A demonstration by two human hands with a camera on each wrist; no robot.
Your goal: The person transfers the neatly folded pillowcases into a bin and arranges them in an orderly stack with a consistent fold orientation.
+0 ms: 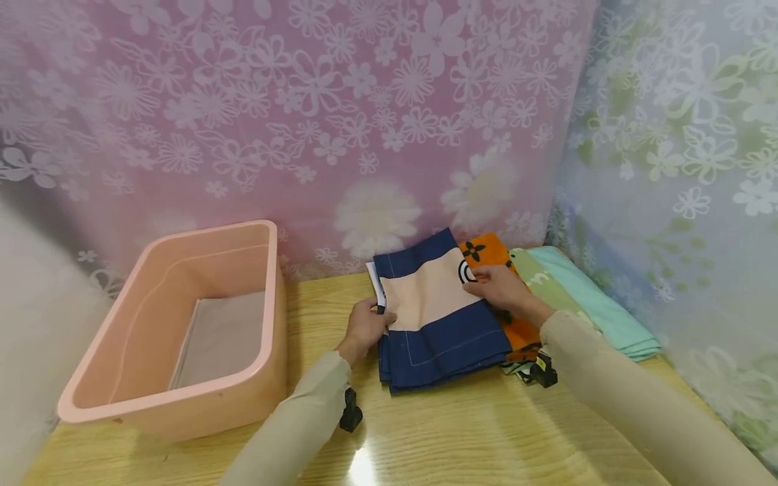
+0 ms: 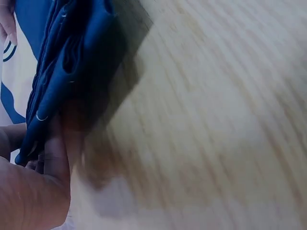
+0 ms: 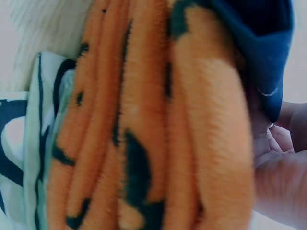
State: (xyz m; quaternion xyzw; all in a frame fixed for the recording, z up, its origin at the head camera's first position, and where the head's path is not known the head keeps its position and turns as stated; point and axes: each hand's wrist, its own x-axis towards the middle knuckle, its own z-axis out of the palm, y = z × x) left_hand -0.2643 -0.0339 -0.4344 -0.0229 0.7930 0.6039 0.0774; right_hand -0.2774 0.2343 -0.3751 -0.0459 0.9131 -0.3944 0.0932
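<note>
A folded navy and cream cloth (image 1: 419,290) lies between both hands, its right side overlapping a folded orange cloth with dark motifs (image 1: 483,248). My left hand (image 1: 365,327) grips its left edge, the thumb on top and the other fingers underneath. In the left wrist view the navy layers (image 2: 62,62) are pinched a little off the wooden surface. At the opposite edge, my right hand (image 1: 501,290) pinches the cloth near a black and white curved print. Thick orange folds (image 3: 211,120) fill much of the right wrist view, next to that hand.
To the left stands a pink plastic tub (image 1: 276,364) with a folded greyish cloth (image 1: 225,331) inside. Right of the orange cloth lie folded green (image 1: 547,283) and mint (image 1: 598,304) cloths. A floral curtain (image 1: 377,135) hangs behind the wooden table (image 1: 437,432).
</note>
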